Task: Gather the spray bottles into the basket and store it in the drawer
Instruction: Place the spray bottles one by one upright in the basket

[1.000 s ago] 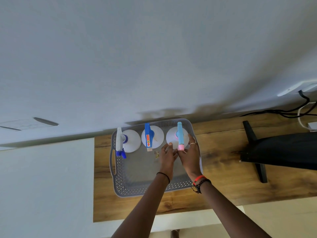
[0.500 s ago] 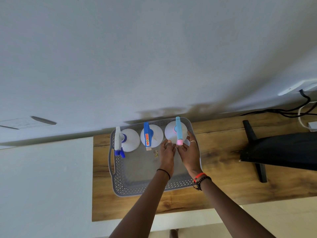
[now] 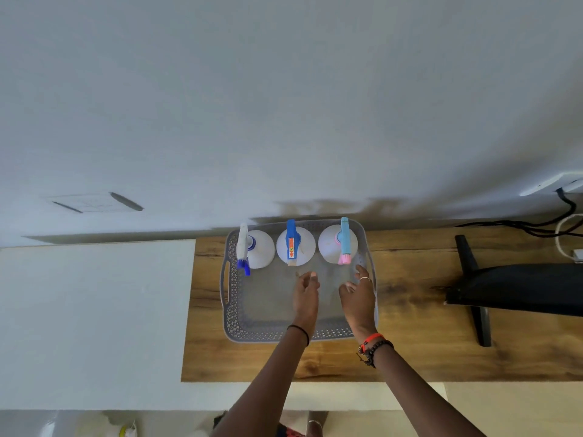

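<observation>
A grey perforated basket [image 3: 232, 313] sits on the wooden top [image 3: 416, 351] against the wall. Three white spray bottles stand in a row along its far side: one with a white and dark blue head [image 3: 262, 247], one with a blue head and an orange label [image 3: 296, 246], one with a light blue and pink head [image 3: 331, 242]. My left hand [image 3: 305, 294] and my right hand [image 3: 358, 296] hover over the basket's bare floor just in front of the bottles, fingers relaxed, holding nothing.
A black monitor [image 3: 520, 288] on a black stand [image 3: 473, 288] stands on the wooden top to the right, with cables [image 3: 536, 228] behind it. A white surface [image 3: 94, 310] adjoins the wooden top on the left. The wall is right behind the basket.
Both hands have let go of the light blue and pink bottle and drawn back toward me. The bottle stays upright at the basket's far right.
</observation>
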A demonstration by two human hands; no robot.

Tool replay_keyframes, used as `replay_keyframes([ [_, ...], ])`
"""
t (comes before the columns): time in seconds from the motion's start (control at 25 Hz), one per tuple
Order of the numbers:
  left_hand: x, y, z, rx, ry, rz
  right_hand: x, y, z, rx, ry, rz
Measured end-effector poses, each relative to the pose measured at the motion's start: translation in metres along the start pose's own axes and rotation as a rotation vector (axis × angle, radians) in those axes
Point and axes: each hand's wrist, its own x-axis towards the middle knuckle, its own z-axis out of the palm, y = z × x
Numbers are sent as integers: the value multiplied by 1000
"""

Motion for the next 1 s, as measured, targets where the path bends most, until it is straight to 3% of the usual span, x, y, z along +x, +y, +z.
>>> replay_keyframes([
  [0.32, -42, -24, -67, 6, 125, 164, -70, 0, 30, -40, -103, 17],
  [0.56, -82, -56, -162, -30, 245, 203, -143, 2, 81, -142, -236, -63],
  [1.0, -188, -185, -362, -95, 470, 214, -322, 53, 171, -248, -377, -159],
])
